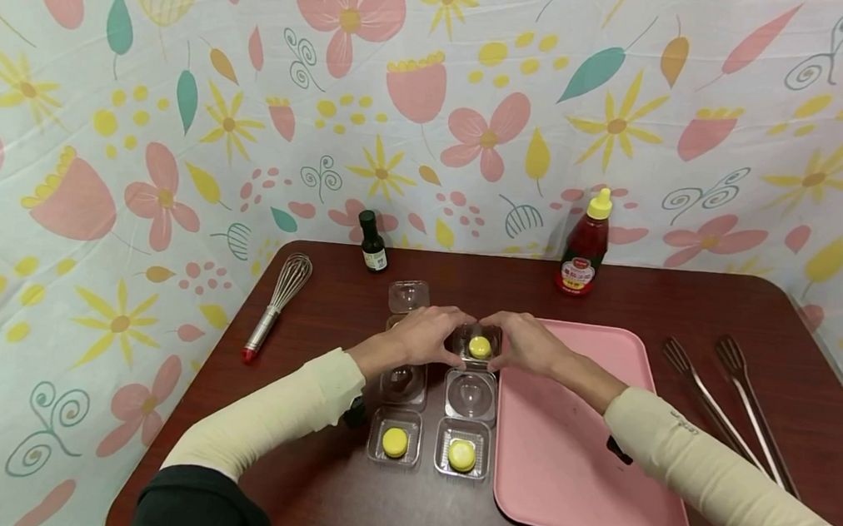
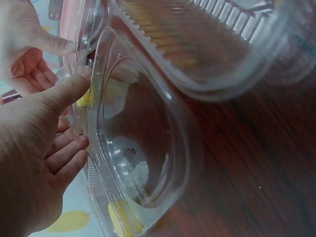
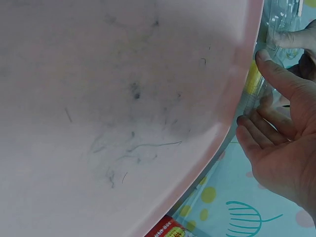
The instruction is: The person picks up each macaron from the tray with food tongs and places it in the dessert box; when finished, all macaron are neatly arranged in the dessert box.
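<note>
Head view: left hand [image 1: 426,334] and right hand [image 1: 530,345] hold the far box [image 1: 464,340], a yellow disc [image 1: 479,347] inside.

Each hand is half open, thumb to the near edge and fingers to the far one, gripping a side of that box, which sits just beside the pink tray [image 1: 571,443]. I can't tell if it's fully closed. Nearer, the left box [image 1: 377,441] and right box [image 1: 441,448] stand open, one yellow disc apiece, their clear domed lids laid back behind. Another lid [image 1: 408,296] pokes out past the left hand, which hides most of what's below it. Left wrist view shows amber through ribbed plastic, too blurred to name; right wrist view cuts the sauce bottle [image 3: 170,228] short.
</note>
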Demonstrator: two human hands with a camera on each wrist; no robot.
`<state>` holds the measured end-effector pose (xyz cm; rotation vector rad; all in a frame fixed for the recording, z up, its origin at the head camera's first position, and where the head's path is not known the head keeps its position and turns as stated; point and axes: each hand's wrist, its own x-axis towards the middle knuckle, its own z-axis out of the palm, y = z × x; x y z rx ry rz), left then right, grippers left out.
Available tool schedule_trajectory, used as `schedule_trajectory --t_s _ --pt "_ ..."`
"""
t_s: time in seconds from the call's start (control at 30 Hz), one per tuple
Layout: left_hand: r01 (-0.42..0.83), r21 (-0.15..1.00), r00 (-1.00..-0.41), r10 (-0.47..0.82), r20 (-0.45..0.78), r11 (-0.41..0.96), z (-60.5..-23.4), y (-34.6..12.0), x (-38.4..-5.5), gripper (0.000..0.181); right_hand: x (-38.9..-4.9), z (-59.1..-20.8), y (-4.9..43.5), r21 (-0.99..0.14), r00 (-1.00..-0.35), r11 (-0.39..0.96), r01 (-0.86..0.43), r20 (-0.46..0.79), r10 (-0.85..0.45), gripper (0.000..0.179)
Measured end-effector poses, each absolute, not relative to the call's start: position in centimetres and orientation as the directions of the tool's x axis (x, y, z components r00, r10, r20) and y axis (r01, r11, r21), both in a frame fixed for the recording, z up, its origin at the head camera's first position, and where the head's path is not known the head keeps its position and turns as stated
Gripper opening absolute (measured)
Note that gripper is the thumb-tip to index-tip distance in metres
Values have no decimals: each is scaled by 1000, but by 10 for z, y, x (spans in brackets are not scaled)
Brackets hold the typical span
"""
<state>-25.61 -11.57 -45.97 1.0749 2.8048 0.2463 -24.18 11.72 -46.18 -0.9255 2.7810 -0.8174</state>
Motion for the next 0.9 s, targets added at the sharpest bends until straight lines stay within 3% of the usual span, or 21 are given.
schedule_trajectory --t_s 0.57,0.77,0.9 --pt "682 183 -705 703 -89 708 -454 -128 -253 90 -237 -457 124 -514 -792 662 -546 60 -607 90" --pt "675 216 -715 698 -45 705 -443 -145 -246 77 -226 -445 131 -535 -803 646 -545 112 -585 80" --pt "710 221 -690 723 26 669 -442 -154 -237 72 -214 -441 133 -527 -798 629 -572 181 -574 74"
